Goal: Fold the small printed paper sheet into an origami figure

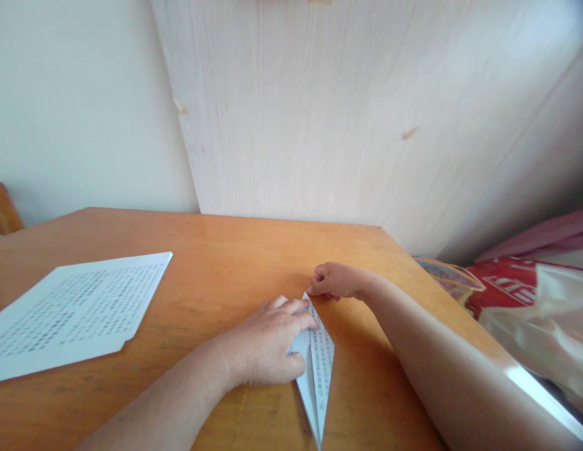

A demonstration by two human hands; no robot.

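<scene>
A narrow folded piece of printed paper (321, 369) lies on the wooden table (235, 263), pointed at both ends. My left hand (267, 344) lies flat on its left half, fingers stretched out and pressing it down. My right hand (336, 280) is curled at the paper's far tip, fingertips pinched or pressed on the point. Both forearms rest over the table.
A printed sheet (70, 310) with one corner cut off lies flat on the table's left side. A pale wooden panel (320, 113) stands behind the table. Red and clear plastic bags (531, 307) sit beyond the right edge. A chair back (2, 210) shows far left.
</scene>
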